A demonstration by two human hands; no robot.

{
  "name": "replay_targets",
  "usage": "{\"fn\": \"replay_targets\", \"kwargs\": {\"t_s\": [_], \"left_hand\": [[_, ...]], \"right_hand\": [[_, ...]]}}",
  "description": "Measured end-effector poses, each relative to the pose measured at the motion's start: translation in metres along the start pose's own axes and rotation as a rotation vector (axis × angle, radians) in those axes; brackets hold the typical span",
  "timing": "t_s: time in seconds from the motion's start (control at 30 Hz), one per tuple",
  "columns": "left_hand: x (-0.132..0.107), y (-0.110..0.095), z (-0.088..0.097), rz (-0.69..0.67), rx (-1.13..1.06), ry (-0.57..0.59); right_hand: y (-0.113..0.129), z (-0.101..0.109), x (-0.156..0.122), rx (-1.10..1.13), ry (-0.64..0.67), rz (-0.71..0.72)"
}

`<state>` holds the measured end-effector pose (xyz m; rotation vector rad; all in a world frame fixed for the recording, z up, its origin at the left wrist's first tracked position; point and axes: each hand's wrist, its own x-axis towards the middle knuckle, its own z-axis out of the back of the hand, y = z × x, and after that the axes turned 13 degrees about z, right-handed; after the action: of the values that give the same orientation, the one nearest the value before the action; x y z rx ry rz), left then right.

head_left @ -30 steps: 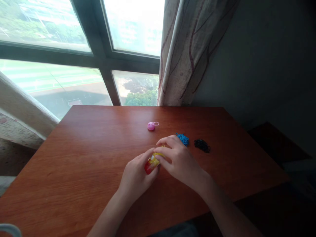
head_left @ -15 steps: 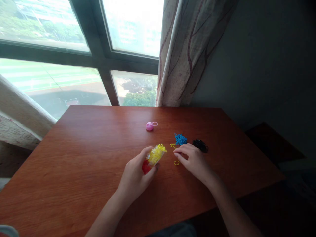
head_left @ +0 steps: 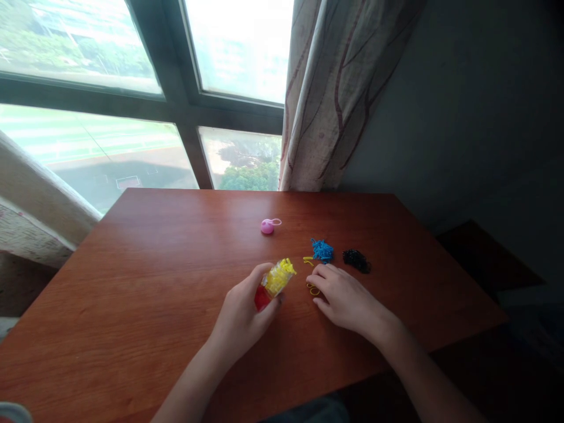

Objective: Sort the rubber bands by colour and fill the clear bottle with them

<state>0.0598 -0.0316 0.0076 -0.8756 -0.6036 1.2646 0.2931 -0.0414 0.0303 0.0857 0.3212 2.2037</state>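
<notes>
My left hand (head_left: 244,314) is closed round a small clear container (head_left: 274,282) with yellow rubber bands at its open end and red ones below. It is tilted toward the right. My right hand (head_left: 346,298) rests on the wooden table (head_left: 154,264) just right of it, fingers curled, with the fingertips on a loose yellow rubber band (head_left: 312,289). Another yellow band (head_left: 307,259) lies a little farther back. Behind my right hand sit a blue pile of bands (head_left: 322,250) and a black pile of bands (head_left: 356,260).
A pink round lid with a loop (head_left: 268,225) lies farther back near the table's middle. A window (head_left: 132,88) and a patterned curtain (head_left: 343,88) stand behind the table. The table's right edge drops off to a dark floor.
My right hand came off the container, moved right to the table and dropped yellow bands there, then drew back slightly onto one loose band. My left hand kept hold of the container.
</notes>
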Motion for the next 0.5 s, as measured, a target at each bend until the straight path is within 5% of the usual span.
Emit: {"fn": "replay_targets", "kwargs": {"t_s": [0.27, 0.5], "left_hand": [[-0.001, 0.001, 0.0, -0.007, 0.013, 0.004], [-0.001, 0.001, 0.0, -0.006, 0.022, -0.008]], "right_hand": [[-0.006, -0.003, 0.011, -0.148, 0.069, -0.011], [-0.02, 0.0, 0.033, -0.178, -0.097, -0.123]]}}
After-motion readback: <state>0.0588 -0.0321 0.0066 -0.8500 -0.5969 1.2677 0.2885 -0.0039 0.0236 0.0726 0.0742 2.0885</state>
